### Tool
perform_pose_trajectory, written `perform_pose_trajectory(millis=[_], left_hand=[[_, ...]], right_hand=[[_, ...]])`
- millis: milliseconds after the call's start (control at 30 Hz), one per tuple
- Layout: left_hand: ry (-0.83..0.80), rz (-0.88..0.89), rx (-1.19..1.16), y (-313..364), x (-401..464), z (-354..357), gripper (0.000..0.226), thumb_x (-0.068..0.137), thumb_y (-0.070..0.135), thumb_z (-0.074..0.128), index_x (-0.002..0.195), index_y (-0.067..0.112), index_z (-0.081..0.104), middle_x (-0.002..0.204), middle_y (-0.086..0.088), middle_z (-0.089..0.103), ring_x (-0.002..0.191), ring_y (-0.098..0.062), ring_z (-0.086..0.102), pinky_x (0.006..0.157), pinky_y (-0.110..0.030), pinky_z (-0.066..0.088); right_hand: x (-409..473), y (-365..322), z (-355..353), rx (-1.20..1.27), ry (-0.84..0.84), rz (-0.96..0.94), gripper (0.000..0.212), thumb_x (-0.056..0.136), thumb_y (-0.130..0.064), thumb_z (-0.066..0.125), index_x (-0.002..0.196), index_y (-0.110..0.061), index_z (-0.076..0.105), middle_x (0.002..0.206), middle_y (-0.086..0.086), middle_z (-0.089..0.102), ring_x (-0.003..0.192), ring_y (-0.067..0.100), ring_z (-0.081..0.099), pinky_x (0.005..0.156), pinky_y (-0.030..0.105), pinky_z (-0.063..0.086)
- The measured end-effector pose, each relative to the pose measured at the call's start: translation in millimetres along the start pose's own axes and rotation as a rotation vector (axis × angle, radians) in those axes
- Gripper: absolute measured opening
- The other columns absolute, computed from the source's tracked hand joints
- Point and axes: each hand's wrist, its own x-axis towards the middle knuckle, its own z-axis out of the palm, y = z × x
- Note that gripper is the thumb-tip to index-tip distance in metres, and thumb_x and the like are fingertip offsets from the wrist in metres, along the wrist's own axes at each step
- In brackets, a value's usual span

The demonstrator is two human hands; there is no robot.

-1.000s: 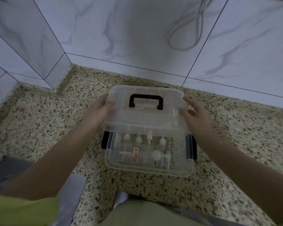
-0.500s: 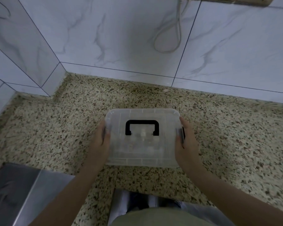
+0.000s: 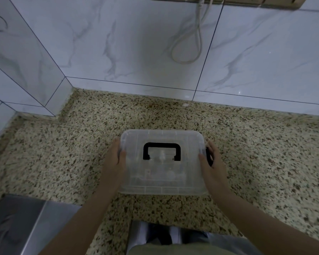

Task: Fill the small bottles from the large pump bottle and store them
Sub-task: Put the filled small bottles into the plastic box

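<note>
Box [image 3: 162, 181] between left hand [image 3: 116, 162], right hand [image 3: 213, 166]

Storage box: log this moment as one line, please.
stage: storing | storage box: lid on, on counter | left hand: grips left side | right hand: grips right side | small bottles: inside, blurred
</note>
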Motion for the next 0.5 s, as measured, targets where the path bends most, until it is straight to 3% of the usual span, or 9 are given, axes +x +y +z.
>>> perform_pose_trajectory(millis=[67, 133, 167, 233, 300, 500], left_hand=[[0.004, 0.009, 0.01, 2, 6, 1, 0.044, 0.107, 0.042, 0.032, 0.149, 0.032, 0.037, 0.137, 0.014, 0.052, 0.123, -0.007, 0.052, 0.098, -0.033, 0.049], [0.026, 0.012, 0.028, 5, 9, 4, 0.038, 0.108, 0.036, 0.033, 0.145, 0.032, 0.041, 0.114, 0.024, 0.052, 0.101, 0.005, 0.054, 0.076, -0.016, 0.044], [0.041, 0.012, 0.049, 5, 10, 5, 0.039, 0.107, 0.036, 0.032, 0.145, 0.032, 0.041, 0.112, 0.022, 0.052, 0.098, 0.004, 0.054, 0.074, -0.015, 0.041], [0.07, 0.008, 0.079, 4, 11, 6, 0.042, 0.106, 0.042, 0.031, 0.147, 0.033, 0.039, 0.126, 0.011, 0.054, 0.109, -0.006, 0.055, 0.086, -0.026, 0.047], [0.086, 0.004, 0.112, -2, 16, 7, 0.046, 0.105, 0.047, 0.029, 0.148, 0.033, 0.037, 0.136, 0.006, 0.052, 0.121, -0.014, 0.052, 0.098, -0.039, 0.047], [0.137, -0.007, 0.218, -2, 40, 9, 0.045, 0.106, 0.044, 0.029, 0.145, 0.025, 0.042, 0.13, -0.002, 0.053, 0.113, -0.022, 0.054, 0.09, -0.043, 0.05]], right_hand=[[7, 0, 1, 0.006, 0.013, 0.048, 0.053, 0.105, -0.039, 0.052, 0.155, -0.036, 0.035, 0.133, -0.017, 0.051, 0.106, 0.002, 0.057, 0.075, 0.019, 0.05], [11, 0, 5, -0.042, 0.042, 0.048, 0.046, 0.104, -0.045, 0.049, 0.149, -0.034, 0.042, 0.124, -0.014, 0.06, 0.099, 0.009, 0.064, 0.075, 0.033, 0.058], [11, 1, 8, -0.07, 0.053, 0.034, 0.044, 0.104, -0.048, 0.047, 0.146, -0.032, 0.045, 0.117, -0.012, 0.063, 0.093, 0.012, 0.066, 0.075, 0.042, 0.061], [13, 2, 12, -0.11, 0.058, 0.014, 0.044, 0.104, -0.051, 0.044, 0.141, -0.028, 0.047, 0.104, -0.009, 0.064, 0.086, 0.019, 0.068, 0.075, 0.054, 0.061], [17, 1, 13, -0.142, 0.056, 0.008, 0.045, 0.103, -0.052, 0.042, 0.14, -0.027, 0.047, 0.099, -0.008, 0.064, 0.084, 0.023, 0.068, 0.074, 0.056, 0.06], [40, -7, 19, -0.167, 0.045, 0.002, 0.046, 0.103, -0.053, 0.041, 0.142, -0.029, 0.046, 0.113, -0.011, 0.063, 0.091, 0.014, 0.067, 0.076, 0.045, 0.06]])
